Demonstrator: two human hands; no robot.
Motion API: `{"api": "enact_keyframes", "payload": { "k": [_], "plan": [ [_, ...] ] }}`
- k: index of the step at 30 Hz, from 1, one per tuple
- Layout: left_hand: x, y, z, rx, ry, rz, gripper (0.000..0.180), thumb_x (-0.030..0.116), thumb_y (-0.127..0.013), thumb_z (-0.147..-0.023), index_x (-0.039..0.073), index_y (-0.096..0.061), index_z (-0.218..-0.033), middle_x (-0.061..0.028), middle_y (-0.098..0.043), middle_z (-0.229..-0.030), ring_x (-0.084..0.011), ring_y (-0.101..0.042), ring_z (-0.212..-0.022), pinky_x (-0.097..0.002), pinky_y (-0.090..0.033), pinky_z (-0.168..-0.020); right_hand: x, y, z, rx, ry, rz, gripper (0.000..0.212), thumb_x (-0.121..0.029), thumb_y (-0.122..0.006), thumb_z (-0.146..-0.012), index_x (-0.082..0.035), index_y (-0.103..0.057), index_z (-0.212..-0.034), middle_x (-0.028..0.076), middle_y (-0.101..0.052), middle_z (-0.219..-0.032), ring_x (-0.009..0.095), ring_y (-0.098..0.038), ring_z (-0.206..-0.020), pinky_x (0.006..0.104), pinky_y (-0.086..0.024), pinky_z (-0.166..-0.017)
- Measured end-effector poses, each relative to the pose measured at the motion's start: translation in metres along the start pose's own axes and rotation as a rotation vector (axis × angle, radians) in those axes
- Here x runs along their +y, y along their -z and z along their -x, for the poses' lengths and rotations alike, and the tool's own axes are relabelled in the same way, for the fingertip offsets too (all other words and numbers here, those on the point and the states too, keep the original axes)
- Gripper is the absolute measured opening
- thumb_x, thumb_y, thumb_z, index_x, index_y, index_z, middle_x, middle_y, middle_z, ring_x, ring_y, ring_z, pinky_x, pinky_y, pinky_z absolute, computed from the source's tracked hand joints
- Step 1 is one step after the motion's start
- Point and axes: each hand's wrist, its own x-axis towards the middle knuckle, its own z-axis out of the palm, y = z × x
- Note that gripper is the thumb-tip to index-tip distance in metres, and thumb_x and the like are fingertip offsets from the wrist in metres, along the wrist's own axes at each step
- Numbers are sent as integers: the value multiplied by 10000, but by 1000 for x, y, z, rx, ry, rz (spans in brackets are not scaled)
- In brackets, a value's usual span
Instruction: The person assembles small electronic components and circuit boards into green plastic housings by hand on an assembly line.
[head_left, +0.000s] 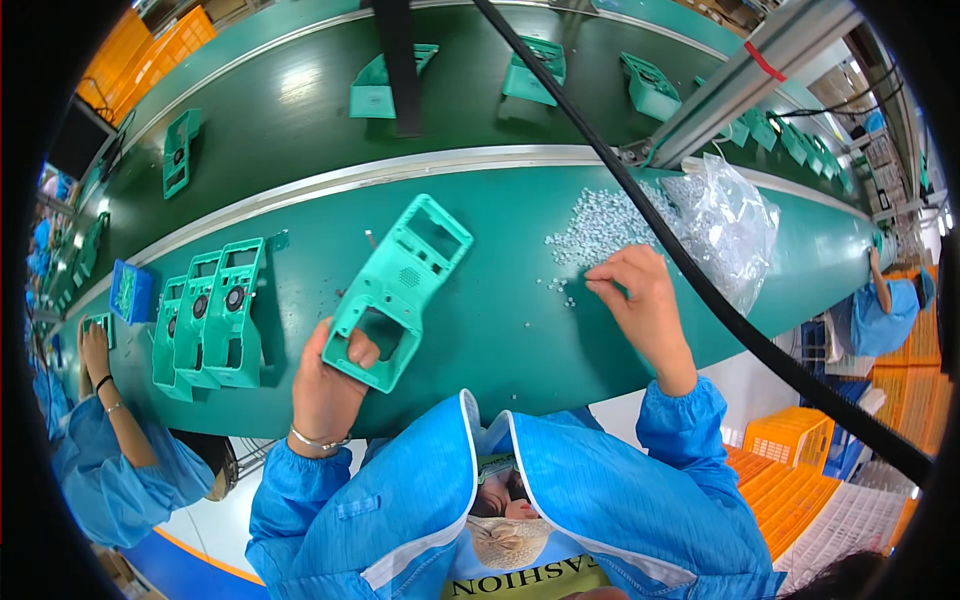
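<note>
Left hand [335, 385] grasped one shell [408, 275] above the table [480, 345]; right hand [645, 305] pinched beside bits [598, 225] past counting.
Whether a bit sat in that pinch, I couldn't tell. The held shell seemed unfinished: three shells [201, 324] left of it showed three speakers [235, 299], it showed none. One bag [735, 225] lay right of the bits.

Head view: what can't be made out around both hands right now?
In the head view:
Whether the right hand holds anything: too small to tell.
Underside of the green housing: turned away from the camera.
Part of the left hand: hidden by that housing.
Part of the pile of pale pieces: behind the black cable.
</note>
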Motion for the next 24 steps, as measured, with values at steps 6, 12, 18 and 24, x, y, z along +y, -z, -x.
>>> {"api": "enact_keyframes", "payload": {
  "k": [6, 12, 18, 24],
  "plan": [
    [9, -1, 9, -97, -131, -161, 365, 401, -458, -1095, 57, -578, -1120, -22, -489, -858, -152, -438, -808, -322, -398, -785, 1, -21, -8, 17, 116, 19, 123, -80, -817, -768, -107, -748, -866, 29, -638, -877, 260, -607, -940, 406, -443, -880],
    [23, -4, 45, 34, -329, -687, 378, 345, -566, -1037, -5, -586, -1178, -48, -567, -931, -137, -499, -872, -318, -415, -785, 2, -24, -4, 32, 123, 96, 126, -67, -819, -753, -108, -733, -836, 23, -628, -866, 257, -604, -945, 410, -444, -901],
    [39, -6, 51, -233, -793, -1432, 252, 203, -675, -916, -18, -609, -1019, -135, -576, -907, -313, -552, -844, -440, -438, -814, 1, -20, -2, 65, 80, 148, 146, -59, -822, -748, -113, -733, -850, 11, -624, -861, 252, -597, -934, 412, -440, -905],
    [27, -1, 70, -228, -869, -1815, 285, 198, -785, -754, 68, -632, -957, -91, -595, -904, -323, -583, -872, -569, -427, -934, -1, -15, -2, 65, 77, 133, 156, -66, -827, -745, -115, -730, -856, 7, -622, -867, 250, -593, -935, 415, -435, -905]
  ]
}}
